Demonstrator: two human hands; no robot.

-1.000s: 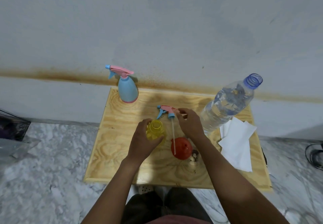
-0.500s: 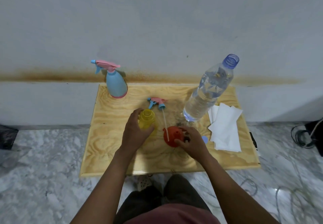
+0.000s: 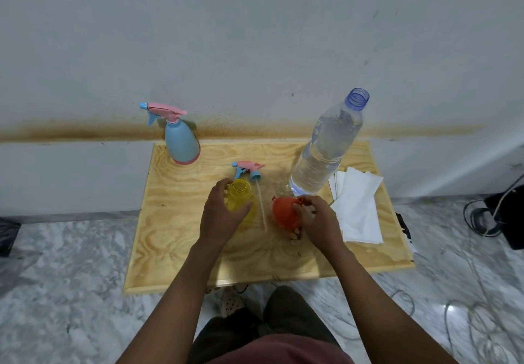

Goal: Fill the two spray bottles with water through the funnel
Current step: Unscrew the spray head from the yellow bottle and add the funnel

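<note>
orange funnel (image 3: 284,212): my right hand (image 3: 318,223) is gripping it, my left hand (image 3: 219,217) is holding the uncapped yellow bottle (image 3: 240,196); next, probably, seating the funnel in its neck.

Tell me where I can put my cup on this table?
The left side of the table is bare, from the blue spray bottle forward to the near edge, beside the left hand. Another bare strip lies at the back, between it and the water bottle. The middle and right are crowded: yellow bottle, loose sprayer, funnel, right hand, napkins.
</note>
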